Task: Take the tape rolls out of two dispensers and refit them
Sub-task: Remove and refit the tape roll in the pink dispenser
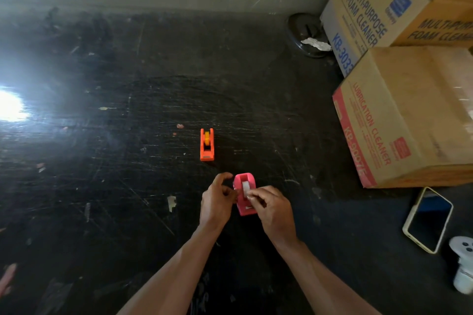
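Observation:
A pink tape dispenser stands on the dark scratched table, with a white tape roll sitting in its slot. My left hand touches the dispenser's left side with curled fingers. My right hand covers the dispenser's near end, its fingertips pinching at the white tape. Farther away, an orange tape dispenser stands alone with a yellow roll inside it, apart from both hands.
Cardboard boxes are stacked at the right. A phone in a pale case and a white gadget lie at the near right. A dark round object with crumpled paper sits at the back. Strong glare whitens the left side.

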`<action>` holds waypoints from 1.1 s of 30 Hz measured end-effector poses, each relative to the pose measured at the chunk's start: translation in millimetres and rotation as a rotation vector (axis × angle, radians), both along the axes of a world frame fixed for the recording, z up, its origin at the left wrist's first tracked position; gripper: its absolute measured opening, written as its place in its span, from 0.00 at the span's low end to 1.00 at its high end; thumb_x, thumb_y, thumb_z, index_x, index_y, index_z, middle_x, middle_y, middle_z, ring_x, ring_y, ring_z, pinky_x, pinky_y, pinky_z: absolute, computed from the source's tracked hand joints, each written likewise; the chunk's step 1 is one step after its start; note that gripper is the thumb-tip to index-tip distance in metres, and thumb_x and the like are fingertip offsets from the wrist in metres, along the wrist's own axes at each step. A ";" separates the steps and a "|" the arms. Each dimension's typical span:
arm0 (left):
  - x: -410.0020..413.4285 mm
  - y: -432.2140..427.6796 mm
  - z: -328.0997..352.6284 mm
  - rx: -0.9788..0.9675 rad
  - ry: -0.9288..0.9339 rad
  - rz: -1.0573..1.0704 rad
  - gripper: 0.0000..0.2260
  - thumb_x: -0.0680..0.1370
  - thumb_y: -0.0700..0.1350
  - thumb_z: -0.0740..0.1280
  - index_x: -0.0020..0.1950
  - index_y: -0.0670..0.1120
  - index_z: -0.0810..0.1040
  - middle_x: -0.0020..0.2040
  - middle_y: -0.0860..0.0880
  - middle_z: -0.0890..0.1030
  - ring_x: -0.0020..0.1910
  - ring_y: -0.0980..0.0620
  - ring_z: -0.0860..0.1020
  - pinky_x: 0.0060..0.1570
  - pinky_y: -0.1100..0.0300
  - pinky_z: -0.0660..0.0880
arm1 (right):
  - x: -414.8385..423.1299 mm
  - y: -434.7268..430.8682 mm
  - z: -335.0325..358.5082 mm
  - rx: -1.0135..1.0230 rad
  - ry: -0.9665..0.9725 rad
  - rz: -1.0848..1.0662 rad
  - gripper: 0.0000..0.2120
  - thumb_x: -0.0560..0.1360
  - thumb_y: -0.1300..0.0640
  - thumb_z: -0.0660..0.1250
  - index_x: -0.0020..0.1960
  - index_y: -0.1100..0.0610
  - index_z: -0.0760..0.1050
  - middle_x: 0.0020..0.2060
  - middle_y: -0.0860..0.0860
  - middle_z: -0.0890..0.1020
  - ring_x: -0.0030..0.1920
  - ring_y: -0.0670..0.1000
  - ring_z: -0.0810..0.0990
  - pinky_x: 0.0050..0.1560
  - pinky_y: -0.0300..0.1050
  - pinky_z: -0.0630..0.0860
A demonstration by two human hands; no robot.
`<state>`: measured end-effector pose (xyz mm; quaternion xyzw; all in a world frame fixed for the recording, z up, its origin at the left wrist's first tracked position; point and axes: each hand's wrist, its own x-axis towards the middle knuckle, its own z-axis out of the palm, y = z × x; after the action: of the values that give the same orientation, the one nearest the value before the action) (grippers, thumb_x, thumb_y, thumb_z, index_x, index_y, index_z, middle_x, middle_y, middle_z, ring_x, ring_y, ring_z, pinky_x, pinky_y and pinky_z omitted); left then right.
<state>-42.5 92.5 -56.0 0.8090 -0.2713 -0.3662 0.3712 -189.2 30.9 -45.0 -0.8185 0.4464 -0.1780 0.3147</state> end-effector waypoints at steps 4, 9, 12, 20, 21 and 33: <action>0.7 -0.6 1.6 0.004 -0.015 -0.051 0.24 0.80 0.43 0.71 0.75 0.55 0.71 0.48 0.52 0.85 0.47 0.57 0.85 0.54 0.51 0.85 | -2.8 4.0 -0.4 -0.006 0.023 0.020 0.09 0.76 0.61 0.74 0.56 0.54 0.86 0.50 0.47 0.85 0.51 0.41 0.80 0.51 0.25 0.70; 0.5 -0.4 4.0 0.007 -0.024 -0.063 0.25 0.81 0.43 0.70 0.76 0.55 0.70 0.52 0.51 0.85 0.49 0.58 0.84 0.55 0.52 0.84 | -6.1 9.9 -0.5 0.003 0.019 0.022 0.10 0.75 0.64 0.74 0.56 0.55 0.86 0.50 0.48 0.86 0.51 0.43 0.81 0.51 0.25 0.70; 0.1 -0.6 3.7 0.010 -0.015 -0.061 0.25 0.81 0.42 0.70 0.77 0.55 0.70 0.53 0.50 0.85 0.50 0.58 0.84 0.56 0.51 0.84 | -8.4 12.6 -1.3 0.009 0.008 0.016 0.11 0.75 0.64 0.75 0.55 0.55 0.86 0.50 0.48 0.86 0.51 0.44 0.82 0.52 0.28 0.73; 2.3 -1.5 2.2 0.020 0.003 -0.061 0.25 0.80 0.41 0.70 0.76 0.56 0.70 0.52 0.51 0.85 0.49 0.57 0.84 0.56 0.49 0.84 | -16.6 14.1 -3.3 -0.015 0.002 0.037 0.12 0.74 0.64 0.76 0.56 0.55 0.86 0.50 0.48 0.86 0.51 0.44 0.82 0.53 0.35 0.78; 2.3 -1.6 1.8 0.020 0.000 -0.062 0.25 0.80 0.41 0.70 0.76 0.56 0.70 0.53 0.51 0.84 0.49 0.57 0.84 0.56 0.49 0.84 | -17.1 13.8 -3.5 -0.024 0.008 0.044 0.12 0.74 0.64 0.76 0.56 0.55 0.86 0.50 0.48 0.86 0.51 0.45 0.82 0.53 0.36 0.79; 4.0 -1.2 0.6 0.004 0.014 -0.059 0.24 0.80 0.42 0.71 0.75 0.55 0.72 0.54 0.49 0.84 0.51 0.54 0.85 0.56 0.49 0.84 | -29.4 11.6 -6.7 -0.149 0.095 0.194 0.11 0.71 0.65 0.79 0.52 0.57 0.87 0.50 0.50 0.86 0.49 0.49 0.83 0.48 0.38 0.79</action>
<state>-38.5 91.3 -55.4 0.7987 -0.2916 -0.3833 0.3606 -218.7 42.5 -51.7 -0.8866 0.3649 -0.1406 0.2472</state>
